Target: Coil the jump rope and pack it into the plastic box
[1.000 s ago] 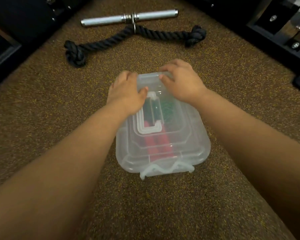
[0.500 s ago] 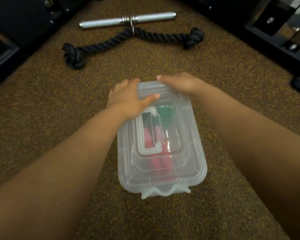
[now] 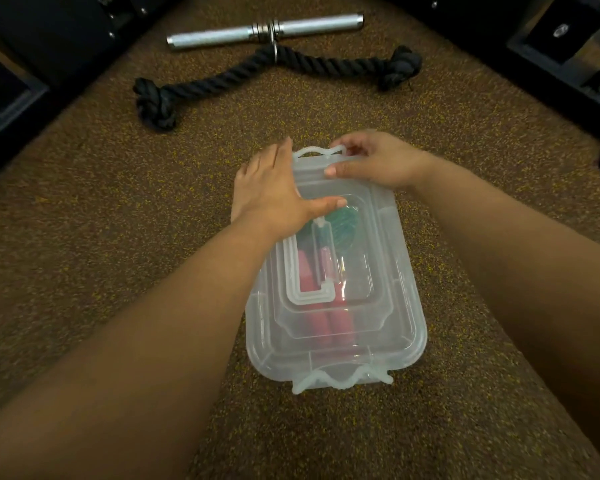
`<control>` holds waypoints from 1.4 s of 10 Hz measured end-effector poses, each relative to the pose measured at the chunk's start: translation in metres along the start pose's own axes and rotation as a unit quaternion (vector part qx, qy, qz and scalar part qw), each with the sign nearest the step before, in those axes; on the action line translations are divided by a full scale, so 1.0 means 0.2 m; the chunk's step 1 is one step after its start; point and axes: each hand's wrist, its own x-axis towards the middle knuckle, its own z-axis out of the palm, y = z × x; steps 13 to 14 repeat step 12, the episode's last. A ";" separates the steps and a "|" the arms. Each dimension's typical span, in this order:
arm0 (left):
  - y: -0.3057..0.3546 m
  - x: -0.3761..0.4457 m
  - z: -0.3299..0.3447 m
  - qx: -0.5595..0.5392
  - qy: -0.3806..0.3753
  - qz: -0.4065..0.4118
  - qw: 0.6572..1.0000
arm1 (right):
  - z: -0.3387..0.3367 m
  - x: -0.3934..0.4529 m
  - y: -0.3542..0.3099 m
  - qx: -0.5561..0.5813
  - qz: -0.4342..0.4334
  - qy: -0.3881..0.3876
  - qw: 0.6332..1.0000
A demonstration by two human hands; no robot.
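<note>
On brown carpet (image 3: 101,237) sits the box (image 3: 336,271), lid (image 3: 388,306) on, long axis running away from the person. Rope (image 3: 342,226) inside: red handles toward the near end, green coil toward the far end. Left hand (image 3: 274,192) lies flat, fingers spread, on the far left corner. Right hand (image 3: 378,161) pinches the far latch (image 3: 314,152), now raised; half a second ago it was hidden under the hands.

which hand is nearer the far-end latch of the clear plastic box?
Right. The right hand pinches the translucent far-end latch at its right end. The left hand lies flat on the clear plastic box lid, just left of the latch.
</note>
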 end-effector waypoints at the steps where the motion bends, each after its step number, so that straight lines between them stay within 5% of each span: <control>1: -0.01 0.01 0.00 -0.022 0.011 0.018 1.000 | 0.00 0.01 -0.01 -0.109 -0.034 0.045 0.992; 3: -0.01 -0.01 0.00 -0.022 0.039 0.038 0.998 | 0.05 -0.02 0.02 -0.111 -0.104 0.130 0.980; 5: -0.01 -0.08 0.04 0.041 0.024 0.048 0.998 | 0.12 -0.09 0.00 -0.136 -0.068 0.182 0.972; 7: 0.02 -0.36 0.04 0.023 -0.021 0.039 0.999 | 0.28 -0.26 0.00 -0.260 -0.083 0.208 0.939; 10: 0.04 -0.71 -0.01 0.030 -0.131 0.030 0.990 | 0.35 -0.57 -0.04 -0.364 -0.086 0.054 0.926; 12: 0.07 -0.71 -0.25 0.028 -0.252 0.040 0.966 | 0.29 -0.62 -0.25 -0.399 0.008 -0.099 0.911; 14: 0.07 -0.71 -0.25 0.028 -0.252 0.040 0.966 | 0.29 -0.62 -0.25 -0.399 0.008 -0.099 0.911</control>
